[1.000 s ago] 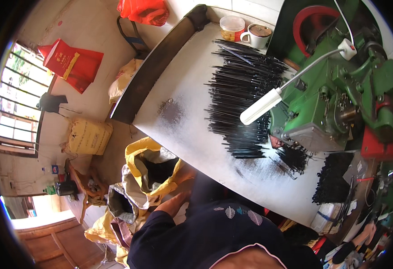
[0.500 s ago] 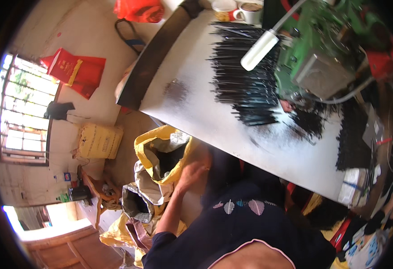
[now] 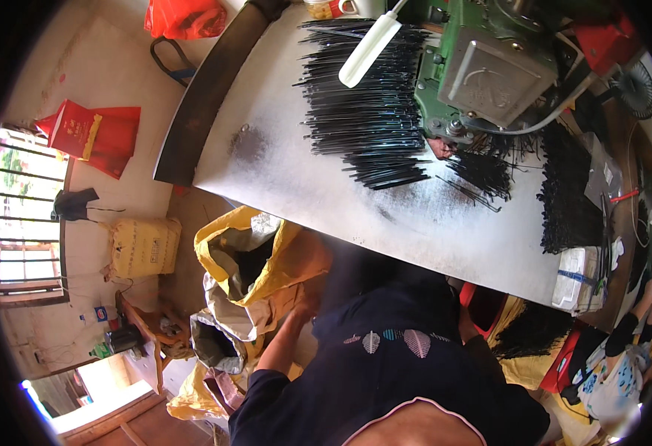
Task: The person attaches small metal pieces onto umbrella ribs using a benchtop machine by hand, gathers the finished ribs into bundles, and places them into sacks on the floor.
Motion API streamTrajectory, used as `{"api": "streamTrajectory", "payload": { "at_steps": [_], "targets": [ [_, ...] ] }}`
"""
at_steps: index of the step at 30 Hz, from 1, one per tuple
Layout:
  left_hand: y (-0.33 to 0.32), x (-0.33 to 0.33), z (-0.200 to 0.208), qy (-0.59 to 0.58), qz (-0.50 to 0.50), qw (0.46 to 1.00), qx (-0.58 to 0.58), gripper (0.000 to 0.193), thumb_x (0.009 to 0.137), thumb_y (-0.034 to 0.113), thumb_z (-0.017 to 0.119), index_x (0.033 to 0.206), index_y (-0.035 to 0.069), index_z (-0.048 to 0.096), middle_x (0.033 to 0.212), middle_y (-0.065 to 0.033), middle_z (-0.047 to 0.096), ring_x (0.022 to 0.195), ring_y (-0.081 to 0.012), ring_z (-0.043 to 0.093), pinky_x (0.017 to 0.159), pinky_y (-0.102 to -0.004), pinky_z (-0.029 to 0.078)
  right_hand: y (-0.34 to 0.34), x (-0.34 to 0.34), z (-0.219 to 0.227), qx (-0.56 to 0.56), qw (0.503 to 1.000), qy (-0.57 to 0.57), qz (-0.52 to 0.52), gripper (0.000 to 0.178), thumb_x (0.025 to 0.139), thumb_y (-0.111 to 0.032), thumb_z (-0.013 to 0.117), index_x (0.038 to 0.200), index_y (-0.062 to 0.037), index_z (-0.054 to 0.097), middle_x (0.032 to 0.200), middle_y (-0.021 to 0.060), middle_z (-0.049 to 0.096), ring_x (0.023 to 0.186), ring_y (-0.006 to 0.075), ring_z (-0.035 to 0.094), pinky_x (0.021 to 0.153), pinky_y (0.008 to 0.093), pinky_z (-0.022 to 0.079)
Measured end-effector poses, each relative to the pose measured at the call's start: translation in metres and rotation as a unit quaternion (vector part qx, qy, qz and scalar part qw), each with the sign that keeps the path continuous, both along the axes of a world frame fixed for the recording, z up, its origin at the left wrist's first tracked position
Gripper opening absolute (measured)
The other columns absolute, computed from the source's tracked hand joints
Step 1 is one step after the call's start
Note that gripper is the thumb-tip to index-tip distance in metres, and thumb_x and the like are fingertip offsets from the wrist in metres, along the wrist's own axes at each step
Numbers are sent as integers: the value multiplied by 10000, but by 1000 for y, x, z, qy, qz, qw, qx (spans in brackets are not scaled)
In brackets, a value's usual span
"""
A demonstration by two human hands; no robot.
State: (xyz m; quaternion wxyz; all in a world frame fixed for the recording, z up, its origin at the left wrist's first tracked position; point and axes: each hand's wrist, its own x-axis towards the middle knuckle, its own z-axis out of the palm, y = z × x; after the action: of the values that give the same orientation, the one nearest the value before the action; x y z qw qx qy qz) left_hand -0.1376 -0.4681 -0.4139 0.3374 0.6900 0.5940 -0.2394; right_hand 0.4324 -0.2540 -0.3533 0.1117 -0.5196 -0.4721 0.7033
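Observation:
My left hand (image 3: 309,303) is low beside the yellow sack (image 3: 303,256), below the table's front edge; its fingers are in shadow and hard to make out. The sack's mouth is wide, with a grey lining and a dark inside. My right hand (image 3: 468,324) is close to my lap beside a red-edged container (image 3: 482,305), mostly hidden by my body and the table edge. On the pale metal table (image 3: 259,167) lies a broad row of thin black strips (image 3: 363,97), away from both hands. A smaller loose bunch of strips (image 3: 482,172) lies by the green machine (image 3: 434,97).
A white-handled tool (image 3: 370,52) hangs over the strips. More black strips (image 3: 567,193) are heaped at the right, behind a white block with a blue band (image 3: 575,279). A grey-lined sack (image 3: 218,343) stands at my left. Another person's arm (image 3: 644,303) shows at the far right.
My left hand has drawn back toward me along the yellow sack. My view has shifted, so the table and machine sit further left. More of my right forearm shows.

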Motion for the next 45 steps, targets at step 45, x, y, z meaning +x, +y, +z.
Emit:
{"api": "streamTrajectory", "payload": {
  "at_steps": [45],
  "targets": [
    [716, -78, 410, -82, -40, 897, 432, 916, 712, 724, 610, 1224, -33, 549, 1014, -200, 550, 1089, -334, 490, 926, -428, 399, 168, -59, 187, 414, 750, -382, 347, 245, 853, -220, 586, 1049, -84, 644, 1127, 174, 579, 926, 311, 611, 746, 414, 502]
  ]
}}
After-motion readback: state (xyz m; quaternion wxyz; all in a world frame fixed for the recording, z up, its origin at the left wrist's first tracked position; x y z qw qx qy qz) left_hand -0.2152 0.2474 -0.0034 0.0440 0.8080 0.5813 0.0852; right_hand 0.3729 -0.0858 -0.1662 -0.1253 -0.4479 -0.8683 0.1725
